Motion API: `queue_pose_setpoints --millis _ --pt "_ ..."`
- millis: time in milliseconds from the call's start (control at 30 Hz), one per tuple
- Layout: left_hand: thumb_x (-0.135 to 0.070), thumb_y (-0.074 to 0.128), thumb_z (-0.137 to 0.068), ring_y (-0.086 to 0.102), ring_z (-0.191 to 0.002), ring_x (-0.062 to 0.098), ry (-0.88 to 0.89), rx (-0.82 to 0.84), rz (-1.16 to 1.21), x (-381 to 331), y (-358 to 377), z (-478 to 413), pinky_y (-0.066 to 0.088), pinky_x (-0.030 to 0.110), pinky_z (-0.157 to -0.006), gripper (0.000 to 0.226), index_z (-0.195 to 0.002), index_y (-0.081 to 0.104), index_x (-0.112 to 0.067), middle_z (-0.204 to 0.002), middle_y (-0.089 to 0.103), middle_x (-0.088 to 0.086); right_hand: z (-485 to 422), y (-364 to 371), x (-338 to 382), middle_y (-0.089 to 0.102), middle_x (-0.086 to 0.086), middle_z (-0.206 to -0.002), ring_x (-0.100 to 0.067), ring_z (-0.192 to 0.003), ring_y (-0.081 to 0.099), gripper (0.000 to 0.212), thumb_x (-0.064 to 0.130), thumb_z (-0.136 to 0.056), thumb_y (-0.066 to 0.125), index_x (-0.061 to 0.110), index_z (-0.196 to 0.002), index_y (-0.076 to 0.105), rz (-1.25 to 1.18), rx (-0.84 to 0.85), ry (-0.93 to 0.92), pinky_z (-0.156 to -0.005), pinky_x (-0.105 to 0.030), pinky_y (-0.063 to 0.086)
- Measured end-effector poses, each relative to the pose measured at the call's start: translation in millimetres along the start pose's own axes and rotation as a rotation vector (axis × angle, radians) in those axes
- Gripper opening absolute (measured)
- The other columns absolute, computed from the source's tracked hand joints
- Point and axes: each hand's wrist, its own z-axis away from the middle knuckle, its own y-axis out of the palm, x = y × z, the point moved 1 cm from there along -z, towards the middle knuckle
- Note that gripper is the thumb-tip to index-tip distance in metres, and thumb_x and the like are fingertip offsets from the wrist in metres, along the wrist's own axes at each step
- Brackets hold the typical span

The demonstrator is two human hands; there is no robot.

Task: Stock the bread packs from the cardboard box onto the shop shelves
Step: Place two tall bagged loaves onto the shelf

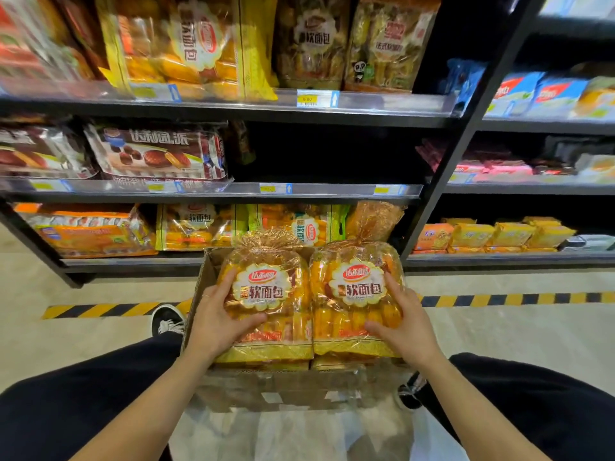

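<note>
A cardboard box (204, 277) stands on the floor between my knees, with golden bread packs in it. My left hand (216, 319) grips the left bread pack (266, 294) at its lower left side. My right hand (402, 322) grips the right bread pack (357, 294) at its lower right side. Both packs sit side by side at the top of the box, labels facing me. More packs lie under them. The middle shelf (332, 189) has a dark gap right of the brown pie packs (156, 151).
Dark shelves fill the view ahead; the top shelf (366, 101) and bottom shelf (133, 261) hold similar bread packs. A second shelf unit (532, 181) stands to the right. Yellow-black tape (100, 309) runs across the floor. My shoes (168, 319) flank the box.
</note>
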Motion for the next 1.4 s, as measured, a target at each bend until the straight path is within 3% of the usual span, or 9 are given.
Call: queue_pose_setpoints --millis 200,333,533,800,1033,1133,1267,1333,1400 --pt "-0.065 0.075 -0.055 0.035 -0.134 0.027 0.103 -0.113 0.025 -50 -32 -27 0.035 0.045 -0.108 0.112 -0.146 0.012 -0.051 -0.146 0.034 0.007 -21 -34 33 0.027 0.009 -0.153 -0.012 -0.137 0.030 0.101 0.041 -0.071 0.082 0.059 -0.142 0.013 -0.026 -0.168 -0.094 -0.110 -0.042 0.035" --pt "-0.059 0.078 -0.058 0.036 -0.133 0.025 0.204 -0.176 0.021 -104 -60 -66 0.035 0.041 -0.106 0.108 -0.141 0.010 -0.055 -0.146 0.034 0.007 -57 -64 62 0.024 0.008 -0.154 0.002 -0.132 0.017 0.100 0.036 -0.072 0.082 0.052 -0.145 0.015 -0.045 -0.271 -0.141 -0.111 -0.034 0.024" --pt "-0.056 0.081 -0.061 0.033 -0.135 0.027 0.308 -0.267 0.032 -180 -93 -136 0.032 0.040 -0.109 0.108 -0.144 0.012 -0.054 -0.148 0.030 0.008 -126 -117 111 0.023 0.003 -0.155 -0.012 -0.141 0.021 0.100 0.034 -0.074 0.082 0.052 -0.145 0.014 -0.029 -0.376 -0.202 -0.107 -0.028 0.021" --pt "-0.055 0.080 -0.062 0.030 -0.138 0.028 0.363 -0.290 0.060 -257 -117 -232 0.031 0.044 -0.111 0.108 -0.143 0.008 -0.059 -0.150 0.027 0.008 -230 -174 145 0.028 0.001 -0.152 -0.019 -0.141 0.026 0.102 0.034 -0.072 0.083 0.049 -0.148 0.016 -0.037 -0.436 -0.255 -0.113 -0.036 0.026" --pt "-0.066 0.075 -0.059 0.033 -0.135 0.027 0.321 -0.291 0.019 -301 -122 -325 0.034 0.043 -0.110 0.110 -0.149 0.015 -0.047 -0.147 0.032 0.008 -330 -200 149 0.034 0.003 -0.148 -0.017 -0.137 0.033 0.101 0.036 -0.072 0.083 0.047 -0.148 0.018 -0.059 -0.443 -0.222 -0.113 -0.038 0.030" --pt "-0.060 0.079 -0.063 0.033 -0.136 0.028 0.265 -0.307 0.002 -319 -122 -360 0.032 0.042 -0.109 0.109 -0.151 0.025 -0.026 -0.147 0.034 0.012 -372 -206 150 0.039 0.007 -0.139 -0.009 -0.128 0.038 0.100 0.033 -0.071 0.084 0.037 -0.150 0.023 -0.084 -0.440 -0.233 -0.105 -0.028 0.031" --pt "-0.061 0.081 -0.057 0.052 -0.119 0.030 0.133 -0.320 0.086 -329 -118 -398 0.044 0.040 -0.097 0.108 -0.139 0.042 -0.002 -0.132 0.055 0.017 -419 -215 151 0.031 0.002 -0.153 -0.015 -0.139 0.031 0.099 0.035 -0.072 0.083 0.019 -0.152 0.025 -0.145 -0.465 -0.148 -0.107 -0.023 0.024" --pt "-0.060 0.082 -0.057 0.057 -0.112 0.030 0.078 -0.299 0.148 -334 -114 -416 0.047 0.038 -0.094 0.101 -0.132 0.045 -0.003 -0.125 0.060 0.017 -435 -220 158 0.035 -0.004 -0.151 -0.018 -0.138 0.033 0.096 0.032 -0.074 0.082 0.011 -0.150 0.028 -0.152 -0.491 -0.116 -0.101 -0.019 0.021" --pt "-0.060 0.079 -0.064 0.055 -0.118 0.033 0.106 -0.275 0.010 -339 -105 -433 0.045 0.036 -0.094 0.101 -0.143 0.036 -0.013 -0.132 0.057 0.016 -450 -219 160 0.053 -0.008 -0.128 -0.019 -0.118 0.049 0.081 0.024 -0.076 0.082 0.005 -0.142 0.040 -0.087 -0.511 -0.093 -0.096 -0.018 0.029"
